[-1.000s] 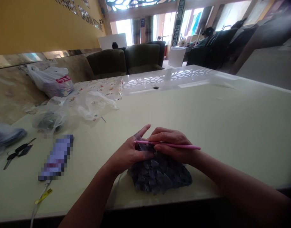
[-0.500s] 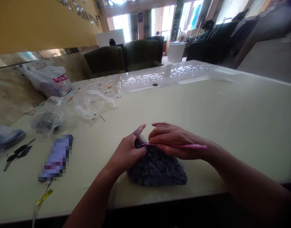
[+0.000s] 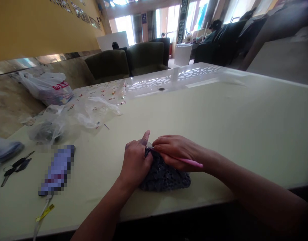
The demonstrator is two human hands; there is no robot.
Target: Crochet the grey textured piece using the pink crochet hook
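A dark grey-blue crocheted piece (image 3: 166, 175) lies at the near edge of the table. My left hand (image 3: 137, 157) grips its upper left edge between thumb and fingers, the index finger pointing up. My right hand (image 3: 177, 150) is closed around a pink crochet hook (image 3: 191, 162), whose handle end sticks out below the palm toward the wrist. The hook's tip is hidden between the two hands, at the edge of the piece. A bit of clear, shiny strand or film (image 3: 149, 145) shows between my fingers.
On the left of the pale table (image 3: 219, 120) lie keys (image 3: 16, 167), a blurred-out phone-like item (image 3: 57, 170) with a white cable (image 3: 42, 214), and clear plastic bags (image 3: 93, 112). A full white bag (image 3: 47, 88) stands behind them. Green armchairs (image 3: 146, 58) stand beyond.
My right hand has turned, so the hook's handle now slopes down to the right and its tip is no longer visible. The crocheted piece has shifted slightly with my hands.
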